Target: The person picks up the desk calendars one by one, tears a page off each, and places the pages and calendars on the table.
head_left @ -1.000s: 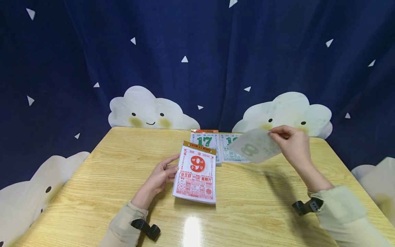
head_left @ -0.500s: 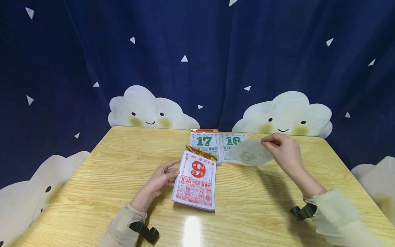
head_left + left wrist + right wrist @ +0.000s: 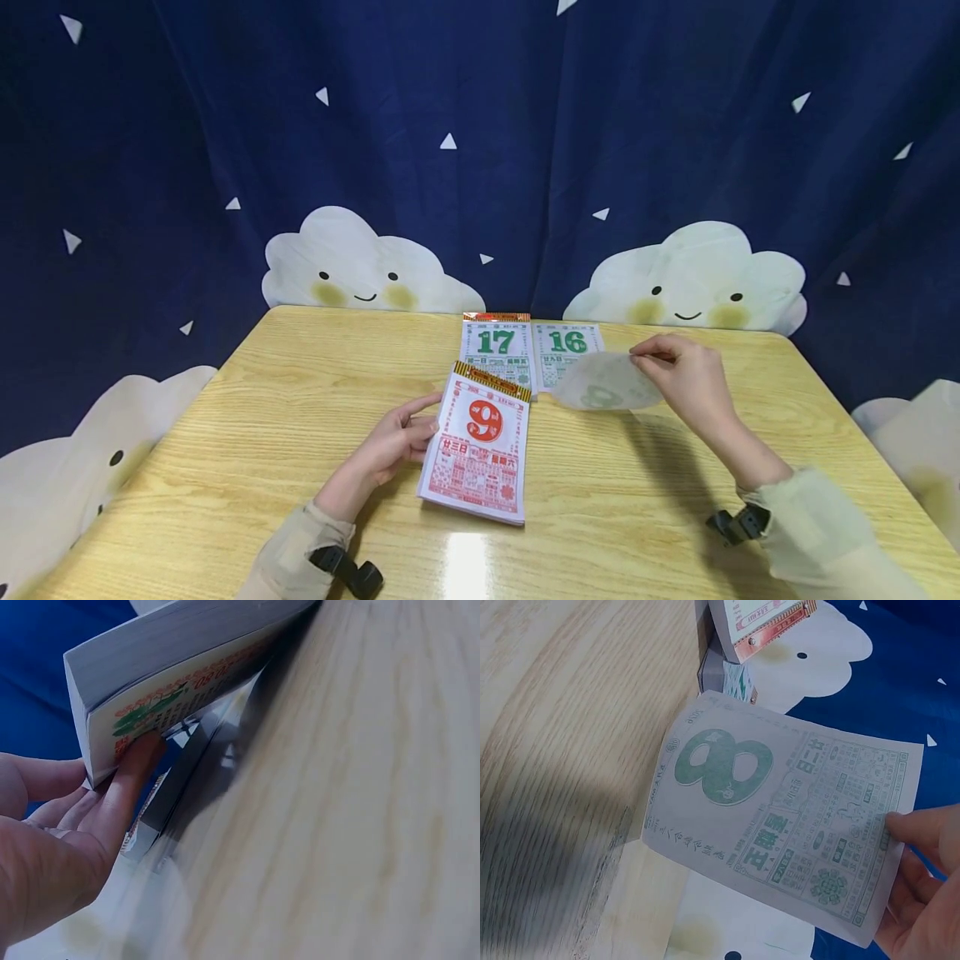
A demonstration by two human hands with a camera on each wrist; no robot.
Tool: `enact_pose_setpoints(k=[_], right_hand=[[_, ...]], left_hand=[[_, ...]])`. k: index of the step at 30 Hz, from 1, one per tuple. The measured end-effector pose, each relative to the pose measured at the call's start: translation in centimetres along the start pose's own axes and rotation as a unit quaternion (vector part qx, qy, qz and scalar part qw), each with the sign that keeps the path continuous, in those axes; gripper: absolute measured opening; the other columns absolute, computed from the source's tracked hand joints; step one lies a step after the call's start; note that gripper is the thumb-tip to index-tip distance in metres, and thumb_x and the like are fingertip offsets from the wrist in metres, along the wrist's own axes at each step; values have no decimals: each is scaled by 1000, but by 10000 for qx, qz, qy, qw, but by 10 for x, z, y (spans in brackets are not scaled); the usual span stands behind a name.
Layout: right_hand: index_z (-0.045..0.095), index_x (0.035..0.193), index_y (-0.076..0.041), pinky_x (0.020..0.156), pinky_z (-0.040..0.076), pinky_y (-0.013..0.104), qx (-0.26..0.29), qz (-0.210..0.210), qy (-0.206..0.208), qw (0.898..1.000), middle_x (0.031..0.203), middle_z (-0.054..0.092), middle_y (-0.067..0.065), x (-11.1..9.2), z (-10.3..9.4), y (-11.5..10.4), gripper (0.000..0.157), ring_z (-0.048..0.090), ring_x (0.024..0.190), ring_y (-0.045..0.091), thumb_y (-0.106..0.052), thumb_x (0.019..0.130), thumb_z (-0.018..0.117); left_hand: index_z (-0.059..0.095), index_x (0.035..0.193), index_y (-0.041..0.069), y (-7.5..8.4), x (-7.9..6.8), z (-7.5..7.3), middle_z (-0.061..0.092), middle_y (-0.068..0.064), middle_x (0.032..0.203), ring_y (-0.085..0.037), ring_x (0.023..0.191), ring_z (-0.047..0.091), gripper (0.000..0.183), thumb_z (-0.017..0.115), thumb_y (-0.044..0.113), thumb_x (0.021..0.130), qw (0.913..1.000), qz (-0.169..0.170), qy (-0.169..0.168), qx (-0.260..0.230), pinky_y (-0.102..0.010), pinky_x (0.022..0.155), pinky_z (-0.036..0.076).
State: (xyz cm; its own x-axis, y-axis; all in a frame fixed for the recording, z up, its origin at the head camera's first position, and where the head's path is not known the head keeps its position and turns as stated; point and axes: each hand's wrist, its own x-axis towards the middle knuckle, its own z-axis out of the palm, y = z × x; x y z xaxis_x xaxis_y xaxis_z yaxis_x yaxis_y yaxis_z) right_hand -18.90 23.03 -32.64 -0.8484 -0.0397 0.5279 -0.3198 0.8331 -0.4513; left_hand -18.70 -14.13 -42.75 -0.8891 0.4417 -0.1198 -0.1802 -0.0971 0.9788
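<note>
A thick tear-off calendar (image 3: 480, 450) showing a red 9 is gripped at its left edge by my left hand (image 3: 390, 442). The left wrist view shows the thumb on one side of the pad (image 3: 187, 652) and fingers under its printed back. Between thumb and fingers, my right hand (image 3: 690, 375) pinches a loose calendar sheet (image 3: 780, 810) with a green 8 by its bottom edge. In the head view that sheet (image 3: 607, 383) hangs over the table, overlapping the lower part of a green 16 sheet (image 3: 566, 342). Beside it lies another calendar pad (image 3: 495, 342) showing a green 17.
A pale wooden table (image 3: 315, 375) spreads under everything. Behind it hangs a dark blue curtain (image 3: 480, 150) with white clouds and triangles. Black cameras are strapped to both wrists.
My right hand has lowered the 8 sheet and moved slightly left, uncovering the 16 more. My left hand's calendar has shifted down toward the body, showing more of the 17 pad.
</note>
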Motion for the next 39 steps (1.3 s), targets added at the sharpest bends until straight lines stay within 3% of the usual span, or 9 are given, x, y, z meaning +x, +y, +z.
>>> enact_pose_setpoints(k=[13,19,24,30,36,39], right_hand=[[70,82,-8,57,51,23,11,-128,-19,9999,79,70,5,-6,2,-1,7,68,71,20,-14,81,67],[70,80,-9,58,52,24,58,-67,-183,9998,80,70,6,-11,3,-1,6,67,72,20,-13,82,66],[70,79,-9,59,52,25,53,-31,-302,9995,80,70,5,-18,5,-2,6,67,72,19,-14,82,67],[70,80,-10,59,51,23,118,132,-517,9985,81,70,5,-28,6,-1,6,67,72,18,-15,82,66],[70,80,-11,58,50,21,183,334,-779,9962,80,70,2,-44,7,8,7,66,73,17,-18,81,68],[70,79,-11,58,50,21,132,355,-862,9956,81,69,2,-49,9,9,9,65,73,16,-20,81,68]], left_hand=[[23,143,2,-1,-5,2,57,-23,119,-22,84,67,58,49,5,91,9994,-252,-202,-154,-37,74,54],[23,143,3,-1,-6,3,51,-27,125,-27,91,65,55,46,6,93,9989,-396,-234,95,-40,75,54],[28,141,2,1,-7,4,55,-24,114,-25,84,64,54,48,5,91,9971,-513,47,557,-38,71,55],[38,134,-4,8,-5,7,56,-16,91,-18,70,60,53,56,0,84,9861,-553,501,1487,-35,63,56],[42,130,-7,8,-4,9,53,-16,88,-19,66,60,51,57,-4,81,9824,-625,712,1611,-36,61,56],[42,128,-9,8,-4,9,55,-15,85,-19,65,60,51,56,-6,80,9829,-633,652,1600,-36,61,56]])
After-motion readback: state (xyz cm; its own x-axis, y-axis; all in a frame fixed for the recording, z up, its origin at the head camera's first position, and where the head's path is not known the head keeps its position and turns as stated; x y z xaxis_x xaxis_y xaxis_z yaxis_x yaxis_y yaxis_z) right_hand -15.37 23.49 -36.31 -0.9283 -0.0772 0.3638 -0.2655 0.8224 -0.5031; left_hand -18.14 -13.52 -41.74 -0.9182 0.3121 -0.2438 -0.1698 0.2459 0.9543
